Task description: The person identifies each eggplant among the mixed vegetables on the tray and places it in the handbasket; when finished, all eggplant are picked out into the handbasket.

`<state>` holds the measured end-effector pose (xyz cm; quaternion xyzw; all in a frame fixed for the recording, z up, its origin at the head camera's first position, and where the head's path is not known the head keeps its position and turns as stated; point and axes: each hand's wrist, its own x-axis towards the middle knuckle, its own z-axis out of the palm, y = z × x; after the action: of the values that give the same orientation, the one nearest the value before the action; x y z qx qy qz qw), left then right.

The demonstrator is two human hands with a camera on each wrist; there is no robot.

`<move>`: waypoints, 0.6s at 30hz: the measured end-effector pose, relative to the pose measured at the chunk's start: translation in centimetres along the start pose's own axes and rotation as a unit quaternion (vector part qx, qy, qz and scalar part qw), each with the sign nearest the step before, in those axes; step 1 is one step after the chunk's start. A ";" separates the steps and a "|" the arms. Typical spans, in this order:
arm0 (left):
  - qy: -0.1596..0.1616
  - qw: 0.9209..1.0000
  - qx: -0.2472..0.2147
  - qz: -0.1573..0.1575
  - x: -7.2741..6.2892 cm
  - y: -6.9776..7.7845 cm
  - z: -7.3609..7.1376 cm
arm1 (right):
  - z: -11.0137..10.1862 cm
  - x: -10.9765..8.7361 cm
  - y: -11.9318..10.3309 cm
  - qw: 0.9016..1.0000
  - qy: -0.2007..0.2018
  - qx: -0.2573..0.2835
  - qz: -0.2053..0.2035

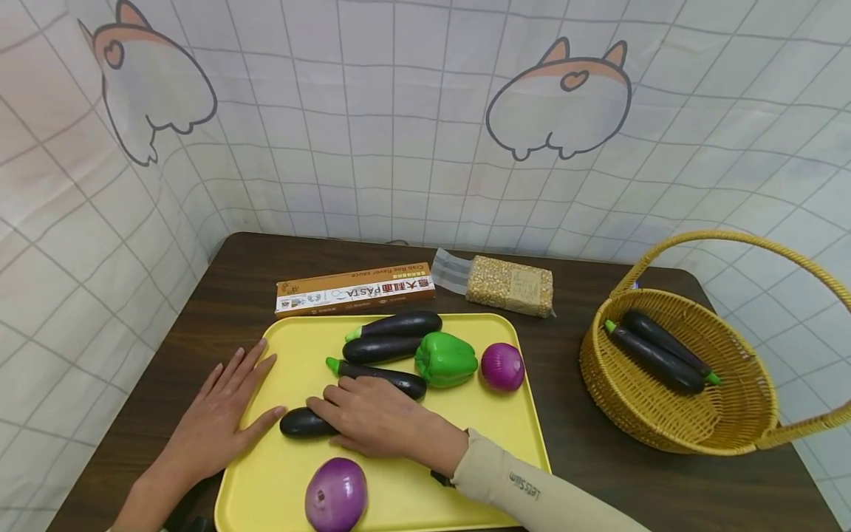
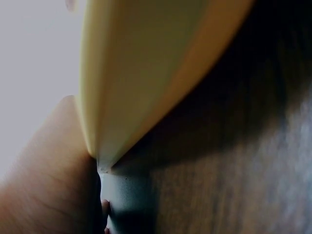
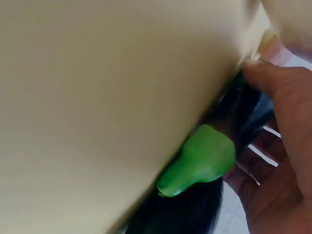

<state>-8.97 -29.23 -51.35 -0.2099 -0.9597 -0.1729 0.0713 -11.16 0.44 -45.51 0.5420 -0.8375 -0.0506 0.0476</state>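
My right hand grips a dark eggplant lying on the yellow tray; its rounded end sticks out past the fingers. In the right wrist view, the thumb lies along the dark skin, and a green stem cap shows nearer the camera. Spread over the tray's left rim, my left hand has its fingers extended, the thumb close to the eggplant's end. Beyond the right hand lie an eggplant and two others, beside a green bell pepper. A purple onion sits at the tray's front.
Another purple onion is near the tray's right rim. Behind the tray lie a pasta box and a bag of yellow kernels. To the right, a wicker basket with a tall handle holds two eggplants.
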 end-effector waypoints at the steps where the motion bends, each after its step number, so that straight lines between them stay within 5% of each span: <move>1: 0.001 1.000 0.000 0.000 0.0 0.0 0.0 | 0.1 0.0 0.0 1.000 0.002 -0.001 0.001; 18: 0.001 1.000 0.002 0.002 0.0 0.0 0.1 | -0.1 -0.6 -0.2 0.997 0.063 0.034 0.007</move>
<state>-8.95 -29.19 -51.47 -0.2116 -0.9594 -0.1713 0.0731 -10.76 0.90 -45.44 0.5391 -0.8381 0.0125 0.0820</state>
